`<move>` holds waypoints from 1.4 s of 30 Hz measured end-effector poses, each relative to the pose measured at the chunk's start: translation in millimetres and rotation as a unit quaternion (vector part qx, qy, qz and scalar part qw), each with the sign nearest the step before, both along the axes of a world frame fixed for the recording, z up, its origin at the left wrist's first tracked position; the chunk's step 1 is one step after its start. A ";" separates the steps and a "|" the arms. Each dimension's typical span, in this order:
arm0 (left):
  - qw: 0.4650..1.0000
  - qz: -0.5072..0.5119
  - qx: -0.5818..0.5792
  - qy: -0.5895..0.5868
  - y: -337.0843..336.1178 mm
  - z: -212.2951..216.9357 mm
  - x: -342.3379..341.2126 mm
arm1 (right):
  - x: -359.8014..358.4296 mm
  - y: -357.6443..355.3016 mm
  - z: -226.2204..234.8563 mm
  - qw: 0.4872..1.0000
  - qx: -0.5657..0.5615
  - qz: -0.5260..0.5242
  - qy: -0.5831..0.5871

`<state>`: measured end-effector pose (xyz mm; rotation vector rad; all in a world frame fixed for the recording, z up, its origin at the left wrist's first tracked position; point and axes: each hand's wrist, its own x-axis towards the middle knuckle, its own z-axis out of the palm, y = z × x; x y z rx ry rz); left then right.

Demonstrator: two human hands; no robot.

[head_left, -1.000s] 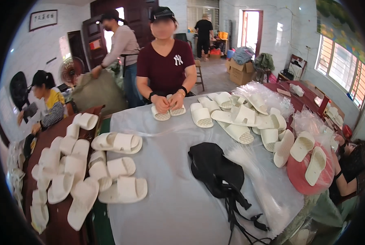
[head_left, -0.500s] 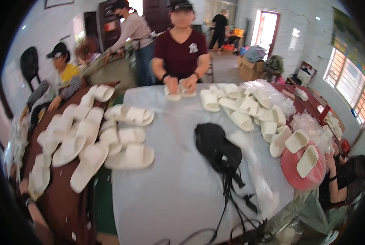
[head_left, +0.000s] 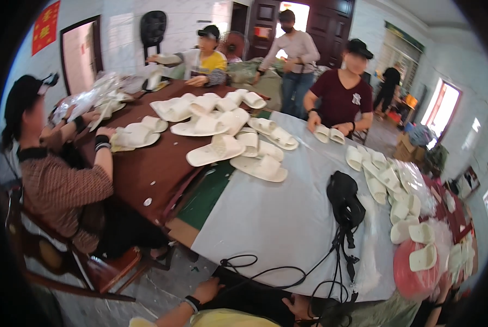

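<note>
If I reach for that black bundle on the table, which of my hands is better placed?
Probably your right hand: it is nearer the black bundle and its cords, while your left hand lies farther to the left.

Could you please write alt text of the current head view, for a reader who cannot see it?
The wearer's left hand and right hand are at dark cloth low in the picture, below a black corded item. White slippers lie across a grey table and a brown table, with co-workers around.
</note>
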<state>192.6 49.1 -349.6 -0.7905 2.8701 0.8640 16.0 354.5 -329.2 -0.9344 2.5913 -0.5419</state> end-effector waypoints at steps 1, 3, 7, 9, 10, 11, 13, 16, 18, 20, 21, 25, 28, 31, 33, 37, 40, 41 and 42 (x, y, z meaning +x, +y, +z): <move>0.999 -0.046 -0.004 0.019 -0.9 2.4 -2.5 | -1.5 1.2 -13.6 1.000 0.000 0.009 0.004; 0.998 -0.050 -0.019 0.036 -0.7 10.5 -4.7 | -3.7 -3.2 -41.2 0.975 -0.095 0.046 0.196; 0.991 -0.084 0.059 0.084 -9.5 10.2 12.6 | 2.3 -2.1 -28.1 0.993 -0.068 0.085 0.050; 0.985 -0.121 0.094 0.083 -14.7 14.0 14.9 | 0.8 25.7 -41.6 0.992 -0.069 0.105 0.006; 0.977 -0.165 0.111 0.075 -17.4 26.3 13.6 | -1.4 50.0 -56.0 0.983 -0.088 0.159 0.011; 0.970 -0.198 0.127 0.067 -19.7 32.6 17.6 | 0.4 50.7 -45.3 0.969 -0.108 0.223 0.013; 0.968 -0.218 0.121 0.041 -26.9 34.3 25.2 | 16.7 58.6 -32.3 0.903 -0.302 0.212 0.221; 0.963 -0.241 0.116 0.017 -25.1 43.9 25.7 | 18.9 61.7 -40.2 0.987 -0.082 0.138 0.011; 0.963 -0.244 0.117 0.017 -22.0 45.4 24.8 | 18.9 66.0 -50.8 0.992 -0.057 0.117 -0.001; 0.971 -0.222 0.087 -0.029 -30.8 41.9 23.7 | 9.0 87.0 -50.8 0.994 -0.053 0.089 0.032; 0.971 -0.222 0.085 -0.031 -31.8 42.2 27.7 | 12.6 98.1 -54.1 0.995 -0.046 0.061 0.065; 0.987 -0.090 0.124 -0.052 -43.4 57.9 41.8 | -14.5 202.6 -22.6 0.977 -0.010 -0.054 0.204; 0.991 0.019 0.107 0.077 -64.9 113.0 49.4 | -10.2 273.4 12.3 0.946 0.023 -0.136 0.295; 0.910 0.184 0.230 0.292 -55.5 209.5 46.1 | -17.1 226.5 119.7 0.914 0.002 -0.357 0.195; 0.873 0.178 0.285 0.353 -35.5 257.0 21.5 | -13.1 172.6 195.3 0.900 -0.173 -0.396 0.057; 0.859 -0.096 0.373 0.337 22.2 279.3 -53.2 | -3.0 57.1 261.8 0.839 -0.411 -0.192 -0.301; 0.826 -0.101 0.534 0.146 53.2 256.4 -102.3 | -13.8 -24.5 244.9 0.854 -0.397 0.007 -0.336; 0.756 -0.099 0.638 0.107 61.0 241.1 -114.9 | -14.7 -42.3 238.6 0.839 -0.426 0.007 -0.340; 0.723 -0.070 0.685 0.061 68.5 231.4 -121.3 | -18.7 -50.1 235.6 0.840 -0.431 0.005 -0.331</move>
